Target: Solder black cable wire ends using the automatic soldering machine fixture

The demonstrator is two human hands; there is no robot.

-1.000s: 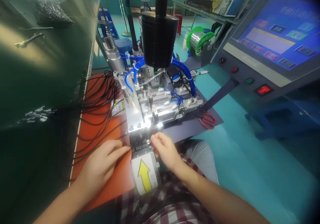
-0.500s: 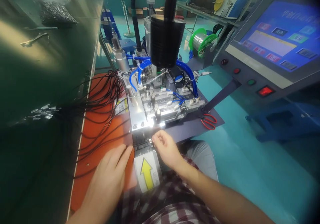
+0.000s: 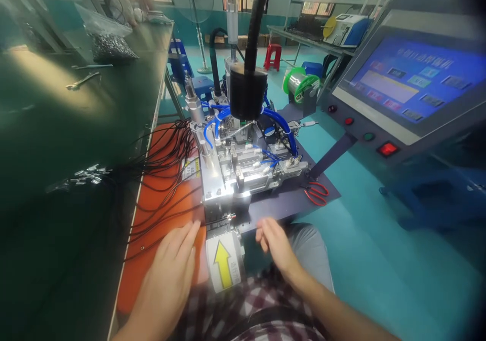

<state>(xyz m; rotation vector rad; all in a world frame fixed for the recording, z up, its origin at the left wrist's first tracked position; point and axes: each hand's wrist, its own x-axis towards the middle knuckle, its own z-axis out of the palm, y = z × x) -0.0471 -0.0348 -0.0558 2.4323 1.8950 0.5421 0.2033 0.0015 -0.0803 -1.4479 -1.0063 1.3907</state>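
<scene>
My left hand lies flat on the orange mat, fingers stretched out, fingertips at a thin black cable that runs into the small black fixture of the metal machine. Below the fixture sits a plate with a yellow arrow. My right hand hovers just right of that plate, fingers loosely curled and apart, holding nothing I can see. A black cylinder hangs over the machine, with blue hoses around it.
Many black cables fan out to metal plugs on the dark green bench. Red scissors lie on the dark plate. A control panel with a blue screen stands at right. A green solder spool is behind.
My right hand has drawn back from the fixture, down and to the right, and its pinch has loosened. The left hand stays flat on the mat. The camera has tilted up.
</scene>
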